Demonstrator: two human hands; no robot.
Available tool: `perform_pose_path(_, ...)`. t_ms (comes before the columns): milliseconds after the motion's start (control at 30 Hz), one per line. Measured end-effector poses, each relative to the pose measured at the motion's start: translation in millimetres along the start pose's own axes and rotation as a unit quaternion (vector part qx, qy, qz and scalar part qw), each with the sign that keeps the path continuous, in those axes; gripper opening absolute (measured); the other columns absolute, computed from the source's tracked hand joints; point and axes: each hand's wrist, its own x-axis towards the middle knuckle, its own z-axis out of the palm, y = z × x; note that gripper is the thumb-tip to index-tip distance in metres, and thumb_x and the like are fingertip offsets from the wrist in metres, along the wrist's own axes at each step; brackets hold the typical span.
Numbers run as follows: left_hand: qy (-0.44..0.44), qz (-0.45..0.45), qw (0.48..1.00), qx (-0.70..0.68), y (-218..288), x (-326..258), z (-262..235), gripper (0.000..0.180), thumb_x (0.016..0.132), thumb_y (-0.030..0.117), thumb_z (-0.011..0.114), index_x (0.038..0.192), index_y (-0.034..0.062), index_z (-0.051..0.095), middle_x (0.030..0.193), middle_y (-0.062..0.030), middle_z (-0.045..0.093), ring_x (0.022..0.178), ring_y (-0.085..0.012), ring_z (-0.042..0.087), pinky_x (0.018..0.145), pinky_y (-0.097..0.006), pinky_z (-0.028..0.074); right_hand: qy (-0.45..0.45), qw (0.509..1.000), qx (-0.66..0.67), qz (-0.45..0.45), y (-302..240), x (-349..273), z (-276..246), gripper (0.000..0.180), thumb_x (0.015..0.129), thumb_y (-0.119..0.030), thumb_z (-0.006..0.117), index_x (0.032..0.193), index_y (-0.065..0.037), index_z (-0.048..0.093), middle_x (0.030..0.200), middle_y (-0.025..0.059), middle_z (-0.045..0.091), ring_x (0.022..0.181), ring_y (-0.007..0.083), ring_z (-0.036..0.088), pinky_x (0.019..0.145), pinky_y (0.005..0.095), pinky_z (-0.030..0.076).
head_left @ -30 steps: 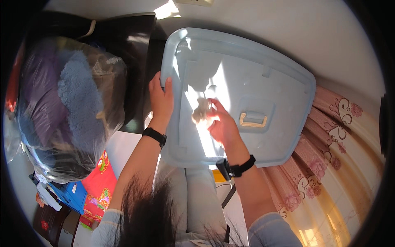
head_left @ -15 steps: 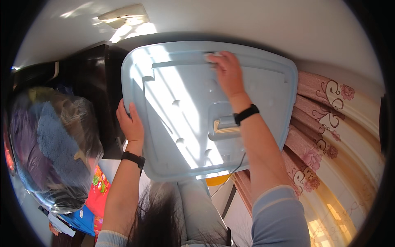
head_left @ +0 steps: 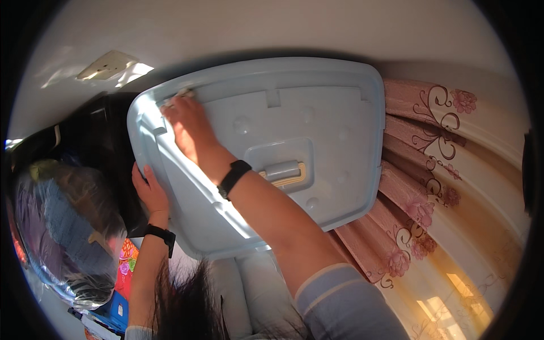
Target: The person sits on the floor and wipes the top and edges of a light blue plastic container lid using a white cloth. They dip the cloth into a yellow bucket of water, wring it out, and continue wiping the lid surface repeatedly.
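Note:
A large pale-blue plastic storage box lid [head_left: 226, 226] stands tilted up before me, with a cream handle [head_left: 290, 174] in its central recess. My left hand [head_left: 151, 191] holds the lid's left edge, thumb toward the front. Near the upper left corner, my right hand [head_left: 190, 124] presses a small whitish cloth [head_left: 186, 92] against the lid's surface. The fingers are bunched over it, so most of the cloth is hidden. The right forearm crosses in front of the lid's lower middle.
Left of the lid, a clear plastic bag [head_left: 73, 226] bulges with blue and purple fabric. A dark cabinet [head_left: 113, 136] stands behind it. Pink and cream flowered curtains [head_left: 419, 153] hang at the right. A socket plate [head_left: 109, 65] sits on the wall.
My right hand has swept left along the lid's upper edge with the cloth, from the middle to the left corner. My left hand stays at the left edge. The view has shifted.

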Motion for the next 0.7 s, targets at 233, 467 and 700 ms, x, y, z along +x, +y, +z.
perform_pose_path(233, -0.016, 0.011, 1.000, -0.004, -5, 1, 0, 0.054, 0.111, 0.037, 0.047, 0.145, -0.0052, 0.049, 0.143, -0.0245, 0.054, 0.129, -0.0372, 0.053, 0.111, -0.042, 0.041, -0.011, 0.996, -0.089, 0.003, 123, -5, -152, 0.021, 0.081, 0.005, 0.058, 0.087, -0.011, 0.071, 0.096, 0.0130, 0.064, 0.102, 0.0371, 0.060, 0.090, 0.0480, 0.049)
perform_pose_path(467, -0.001, 0.004, 1.000, 0.009, -9, 1, 2, 0.055, 0.111, 0.038, 0.047, 0.145, -0.0049, 0.048, 0.141, -0.0246, 0.056, 0.128, -0.0375, 0.054, 0.111, -0.041, 0.041, 0.028, 0.956, -0.203, 0.208, 165, 6, -261, 0.019, 0.094, 0.003, 0.060, 0.106, -0.006, 0.072, 0.110, 0.0150, 0.069, 0.095, 0.0334, 0.069, 0.086, 0.0392, 0.057)
perform_pose_path(700, -0.010, 0.029, 0.999, 0.010, -12, 3, 0, 0.054, 0.111, 0.038, 0.047, 0.145, -0.0044, 0.049, 0.138, -0.0252, 0.057, 0.126, -0.0378, 0.055, 0.109, -0.041, 0.042, 0.016, 0.996, -0.074, 0.056, 92, -23, -135, 0.023, 0.089, 0.003, 0.060, 0.110, -0.007, 0.064, 0.105, 0.0173, 0.068, 0.102, 0.0398, 0.062, 0.094, 0.0462, 0.052)
